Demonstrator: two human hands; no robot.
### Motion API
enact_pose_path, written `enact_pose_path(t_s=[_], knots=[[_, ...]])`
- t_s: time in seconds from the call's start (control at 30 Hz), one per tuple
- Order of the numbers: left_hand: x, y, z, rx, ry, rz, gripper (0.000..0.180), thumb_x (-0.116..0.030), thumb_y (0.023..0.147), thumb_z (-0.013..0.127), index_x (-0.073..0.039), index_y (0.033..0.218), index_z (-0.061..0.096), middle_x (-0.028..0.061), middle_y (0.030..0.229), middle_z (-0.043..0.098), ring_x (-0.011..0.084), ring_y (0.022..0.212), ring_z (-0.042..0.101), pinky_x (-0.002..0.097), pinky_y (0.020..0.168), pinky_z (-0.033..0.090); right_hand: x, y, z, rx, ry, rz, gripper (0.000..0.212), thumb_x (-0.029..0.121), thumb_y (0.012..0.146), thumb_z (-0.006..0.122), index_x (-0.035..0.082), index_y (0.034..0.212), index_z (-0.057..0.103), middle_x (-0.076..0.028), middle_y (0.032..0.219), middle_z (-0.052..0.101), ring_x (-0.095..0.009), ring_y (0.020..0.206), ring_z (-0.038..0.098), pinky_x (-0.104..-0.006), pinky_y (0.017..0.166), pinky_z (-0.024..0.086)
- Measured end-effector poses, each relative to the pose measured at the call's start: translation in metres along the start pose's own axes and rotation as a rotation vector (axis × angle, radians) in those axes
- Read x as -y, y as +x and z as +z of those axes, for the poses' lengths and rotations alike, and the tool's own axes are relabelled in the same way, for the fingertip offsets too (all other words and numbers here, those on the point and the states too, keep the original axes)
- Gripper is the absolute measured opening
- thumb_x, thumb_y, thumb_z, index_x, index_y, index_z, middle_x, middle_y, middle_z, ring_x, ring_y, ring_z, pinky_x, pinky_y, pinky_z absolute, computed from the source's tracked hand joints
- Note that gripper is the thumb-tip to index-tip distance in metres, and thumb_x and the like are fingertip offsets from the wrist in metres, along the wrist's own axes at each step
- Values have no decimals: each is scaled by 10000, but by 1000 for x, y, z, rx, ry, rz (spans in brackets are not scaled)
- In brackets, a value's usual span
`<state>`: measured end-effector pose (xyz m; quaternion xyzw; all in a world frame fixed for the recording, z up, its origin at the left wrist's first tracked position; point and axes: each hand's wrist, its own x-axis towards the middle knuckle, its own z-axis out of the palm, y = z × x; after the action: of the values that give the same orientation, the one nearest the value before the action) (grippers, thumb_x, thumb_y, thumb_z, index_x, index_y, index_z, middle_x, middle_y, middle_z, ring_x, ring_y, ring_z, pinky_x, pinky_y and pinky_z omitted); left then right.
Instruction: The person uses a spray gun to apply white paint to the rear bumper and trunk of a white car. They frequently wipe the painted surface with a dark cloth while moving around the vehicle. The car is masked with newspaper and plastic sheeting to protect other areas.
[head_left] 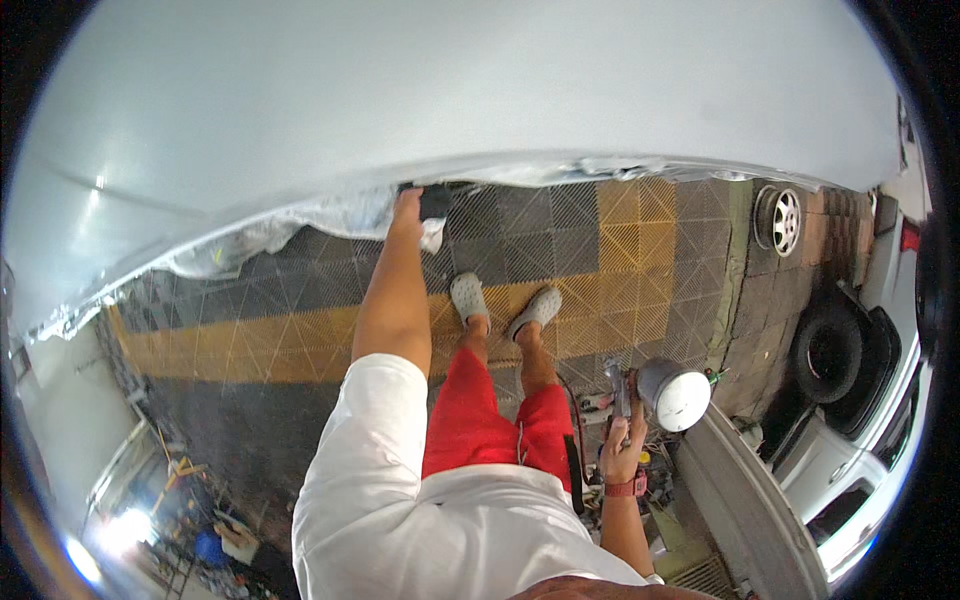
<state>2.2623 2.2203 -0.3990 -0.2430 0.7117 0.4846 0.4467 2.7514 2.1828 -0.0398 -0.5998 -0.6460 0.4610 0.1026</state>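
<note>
Risking a marred panel [480,90] and a tipped spray gun [620,395]

Facing the panel, pale and wide from 10 to 2 o'clock: could smudge or scratch it by dragging fingers along its lower edge at 11 o'clock. Could also slip on the ridged floor tiles [640,250], spread across the middle of the dial, by leaning too far into the reach. Could tear or pull loose the crumpled sheeting [340,213], hanging along the edge at 10 o'clock, by snagging it with the left hand [408,205]; might then leave a flap rubbing on the panel. Could knock or spill from the spray gun, judged such by shape, out at 4 o'clock and well apart from the panel, by letting its white-topped cup [683,401] tip over unwatched

Holds the spray gun by its handle in the right hand [620,455], between 4 and 5 o'clock, with fingers wrapped closed around it. Reaches with the left hand to the panel's lower edge at 11 o'clock, right beside a small dark piece [436,203], perhaps cloth; cannot tell how wide or narrow that grip, or whether closed on the piece, owing to hidden fingertips
</note>
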Motion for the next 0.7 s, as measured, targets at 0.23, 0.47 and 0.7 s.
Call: enact_pose_path(t_s=[0.23,0.47,0.7], knots=[[2,-38,-15,60,-70,211,540,-230,901,691,14,1371,580,196,1305,640,310,1144,627,450,1000,478,2,3,-22,-14,75,44,615,415,1081,464,53,1576,435,-117,1121,652,-173,843,524,-316,744,422],[-33,-199,24,-36,-42,500,590,-157,953,649,-1,1499,487,176,1475,517,327,1312,555,389,1096,435,-16,-2,-77,-58,192,105,532,220,1032,520,-60,1484,504,-265,1385,624,-383,1214,622,-444,1077,449],[-59,-299,82,-335,355,911,553,-198,943,642,96,1406,566,310,1513,456,464,1398,454,484,1166,382,-86,4,-172,-85,226,-30,558,300,1061,536,-40,1502,501,-256,1443,602,-366,1280,608,-421,1106,433]])
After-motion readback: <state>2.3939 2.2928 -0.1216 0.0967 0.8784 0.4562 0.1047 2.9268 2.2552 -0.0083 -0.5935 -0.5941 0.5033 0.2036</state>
